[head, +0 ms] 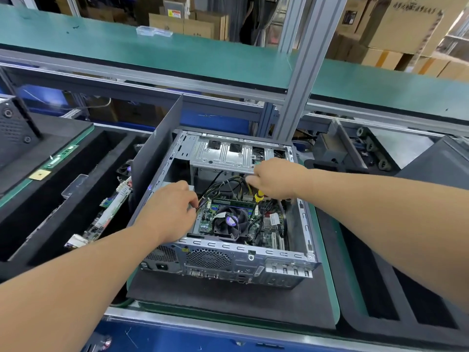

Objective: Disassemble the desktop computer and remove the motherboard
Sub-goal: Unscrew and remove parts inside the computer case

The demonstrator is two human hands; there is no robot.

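Hands: left (170, 212), right (275, 177) | perforated steel case (228, 262) | ribbed fan (229, 222)

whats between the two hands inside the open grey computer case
In the head view, a bundle of black and yellow cables spans between the left hand and right hand, above the green motherboard.

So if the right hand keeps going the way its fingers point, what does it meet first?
The right hand, holding a yellow-handled screwdriver, points left across the open case. First in line is probably the bundle of black and yellow cables just past its fingertips, though depth is unclear from this view.
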